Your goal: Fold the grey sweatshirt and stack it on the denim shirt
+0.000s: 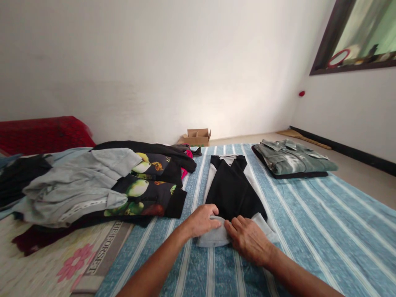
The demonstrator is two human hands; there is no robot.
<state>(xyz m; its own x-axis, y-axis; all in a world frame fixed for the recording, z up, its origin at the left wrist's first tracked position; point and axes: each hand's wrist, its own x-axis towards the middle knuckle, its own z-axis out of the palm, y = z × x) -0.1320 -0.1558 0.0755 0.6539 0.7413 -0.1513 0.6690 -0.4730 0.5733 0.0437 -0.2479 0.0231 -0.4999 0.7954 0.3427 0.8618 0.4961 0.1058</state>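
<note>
A black and light grey shirt [233, 189] lies on the blue striped sheet [297, 206], its sides and sleeves turned inward and its collar pointing away from me. At its near end the grey hem is folded up. My left hand [204, 220] grips the left part of this hem, thumb on top and fingers curled. Close beside it, my right hand [247, 239] is closed on the hem's middle and right part, knuckles up. Some fingertips are hidden under the cloth.
To the left is a loose heap of clothes [80, 185] with a grey garment on top. Folded grey-green clothing [293, 159] is stacked on the right. A cardboard box [198, 136] stands by the wall, and a red cover [43, 134] is at far left.
</note>
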